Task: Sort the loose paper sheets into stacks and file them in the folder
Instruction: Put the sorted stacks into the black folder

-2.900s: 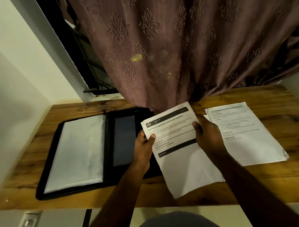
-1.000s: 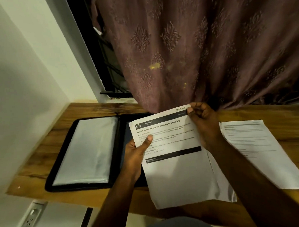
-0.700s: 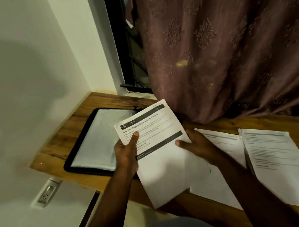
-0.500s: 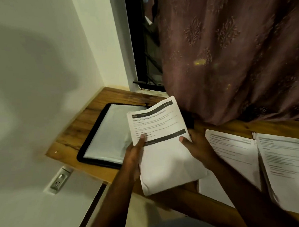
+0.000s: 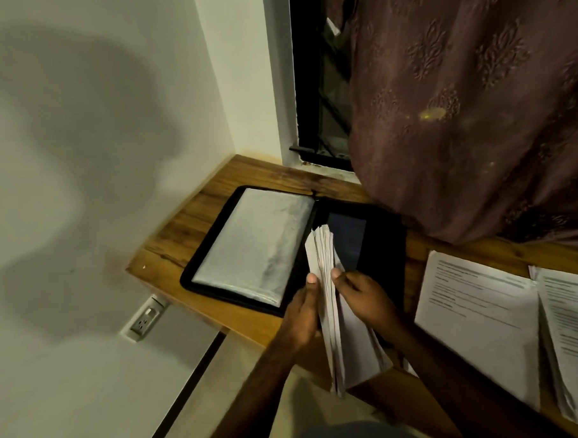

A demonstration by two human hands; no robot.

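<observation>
Hands (image 5: 331, 303) pinch sheaf (image 5: 335, 316) edge-up above open folder (image 5: 249, 247)

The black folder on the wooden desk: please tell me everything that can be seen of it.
The black folder lies open and flat on the wooden desk, near the wall corner. Its left half holds a clear, shiny plastic sleeve with pale content; its right half is dark, with a bluish panel. A raised border runs around it. The brownish patterned curtain hangs over its far right corner. The held bundle of white sheets hides part of its middle.
</observation>
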